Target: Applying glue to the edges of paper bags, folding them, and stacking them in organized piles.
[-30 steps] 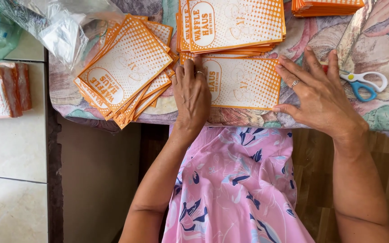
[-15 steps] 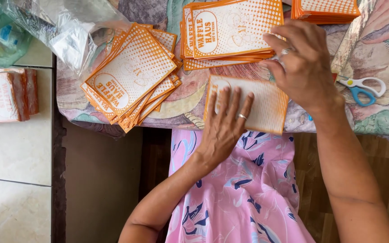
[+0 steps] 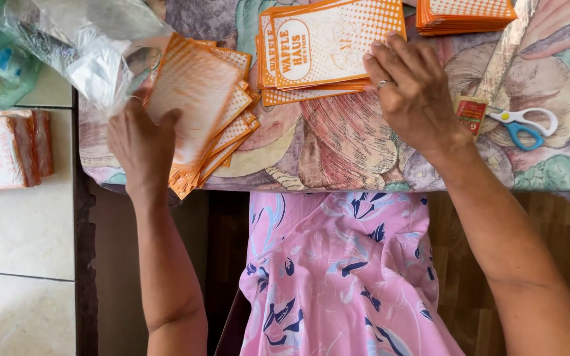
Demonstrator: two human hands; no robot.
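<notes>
Left hand is closed on one orange-and-white dotted paper bag, held tilted over the fanned left pile — right hand lies flat, fingers spread, on the upper stack, long axis left-right.

head cam | worn, faces steeply down onto table edge and lap | close range (arm's length) | single view, nothing shared

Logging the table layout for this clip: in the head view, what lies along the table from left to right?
Clear plastic bag → left hand on the fanned orange bag pile → printed orange bag stack → right hand → small red packet → scissors.
</notes>
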